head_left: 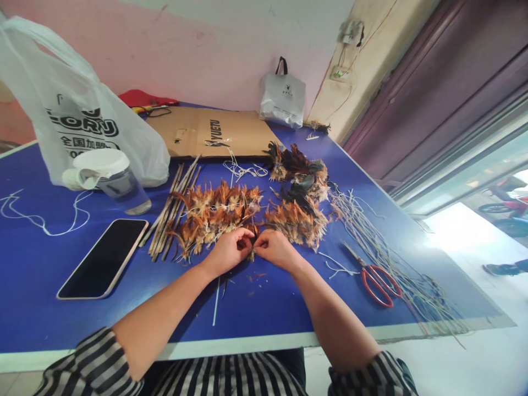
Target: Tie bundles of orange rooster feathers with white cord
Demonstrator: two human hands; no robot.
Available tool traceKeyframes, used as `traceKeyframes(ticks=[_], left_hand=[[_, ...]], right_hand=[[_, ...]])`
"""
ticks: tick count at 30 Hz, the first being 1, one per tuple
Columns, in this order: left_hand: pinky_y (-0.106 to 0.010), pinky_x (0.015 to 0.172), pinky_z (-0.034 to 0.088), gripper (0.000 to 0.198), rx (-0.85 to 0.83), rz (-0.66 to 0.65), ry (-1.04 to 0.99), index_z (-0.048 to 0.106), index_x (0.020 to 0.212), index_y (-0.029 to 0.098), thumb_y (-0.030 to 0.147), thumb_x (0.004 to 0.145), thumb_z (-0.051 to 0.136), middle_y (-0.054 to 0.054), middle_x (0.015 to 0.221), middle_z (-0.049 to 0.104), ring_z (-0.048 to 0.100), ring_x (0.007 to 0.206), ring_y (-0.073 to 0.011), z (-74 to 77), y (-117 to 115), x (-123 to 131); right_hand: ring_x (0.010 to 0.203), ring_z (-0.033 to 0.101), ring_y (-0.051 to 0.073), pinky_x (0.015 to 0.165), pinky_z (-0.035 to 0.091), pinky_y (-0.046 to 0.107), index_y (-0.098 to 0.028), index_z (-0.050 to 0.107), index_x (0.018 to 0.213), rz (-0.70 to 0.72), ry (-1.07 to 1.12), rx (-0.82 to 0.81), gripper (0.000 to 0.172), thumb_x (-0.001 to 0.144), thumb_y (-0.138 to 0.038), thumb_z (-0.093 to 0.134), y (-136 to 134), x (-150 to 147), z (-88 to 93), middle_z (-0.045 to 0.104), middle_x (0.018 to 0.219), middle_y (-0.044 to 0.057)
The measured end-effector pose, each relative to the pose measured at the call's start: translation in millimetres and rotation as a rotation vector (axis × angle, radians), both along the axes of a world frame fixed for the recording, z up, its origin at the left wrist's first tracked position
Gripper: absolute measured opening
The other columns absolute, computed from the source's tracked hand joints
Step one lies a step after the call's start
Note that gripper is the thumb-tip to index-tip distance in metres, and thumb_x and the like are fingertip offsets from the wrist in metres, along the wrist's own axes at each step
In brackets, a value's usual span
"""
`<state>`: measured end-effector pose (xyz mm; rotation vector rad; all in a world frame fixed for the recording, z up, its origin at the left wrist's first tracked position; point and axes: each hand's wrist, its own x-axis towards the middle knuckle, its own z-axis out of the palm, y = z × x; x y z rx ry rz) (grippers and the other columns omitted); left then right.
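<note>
The striped sleeves (97, 360) came nearest, at the edge of the blue surface (272, 324). Beyond them, the left hand (230, 250) and the right hand (276, 248) almost met, each with thumb and fingers pinching a small feather bundle (252, 254), which stood between their fingertips just above the surface. To the left lay a phone (103, 261), dark screen up; to the right, red-handled scissors (363, 267) rested near a long spread of loose cords (379, 247). Just past the hands, brown feather rows (218, 214) lay on the left beside thin sticks (171, 220), and another feather row (295, 223) on the right. Farther off were a lidded cup (124, 190), a dark feather pile (295, 165) and a white plastic bag (82, 115). Behind, flat cardboard (243, 132) lay near a grey bag (282, 93) by the pink wall (198, 49).
</note>
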<state>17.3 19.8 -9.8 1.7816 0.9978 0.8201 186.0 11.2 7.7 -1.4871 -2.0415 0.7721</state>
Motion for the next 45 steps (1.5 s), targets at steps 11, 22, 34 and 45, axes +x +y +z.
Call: traceKeyframes(ticks=[11,22,34,45], left_hand=[[-0.025,0.067,0.048,0.031,-0.061,-0.039,-0.006,0.055,0.097,0.013,0.02,0.067,0.059,-0.004,0.075,0.066,0.062,0.067,-0.0144,-3.1,4,-2],[-0.022,0.066,0.046,0.035,0.153,0.002,0.086,0.053,0.107,0.017,0.012,0.071,0.052,-0.001,0.075,0.064,0.059,0.065,-0.011,-4.0,-3,-2],[-0.022,0.068,0.046,0.046,0.157,-0.022,0.065,0.046,0.116,0.019,0.012,0.072,0.053,0.001,0.078,0.063,0.057,0.066,-0.0101,-5.5,-1,-5],[-0.024,0.068,0.048,0.043,0.085,-0.074,0.021,0.047,0.114,0.017,0.019,0.072,0.058,0.0,0.078,0.063,0.059,0.067,-0.011,-7.4,2,-9]], right_hand=[[0.062,0.053,0.01,0.061,0.04,0.02,-0.015,0.064,0.059,-0.009,-0.038,0.031,0.011,0.064,-0.011,0.055,-2,-4,-0.5,0.059,0.067,0.002],[0.061,0.055,0.009,0.059,0.039,0.019,-0.015,0.067,0.062,-0.006,-0.022,0.039,0.011,0.065,-0.013,0.057,1,0,-8.2,0.061,0.066,0.001],[0.061,0.053,0.009,0.059,0.039,0.018,-0.015,0.067,0.062,-0.019,-0.034,0.031,0.01,0.064,-0.012,0.058,0,-4,-5.9,0.059,0.068,0.001],[0.059,0.051,0.009,0.057,0.038,0.018,-0.014,0.065,0.06,-0.043,-0.057,0.02,0.01,0.063,-0.011,0.056,-2,-7,-6.0,0.058,0.067,0.002]])
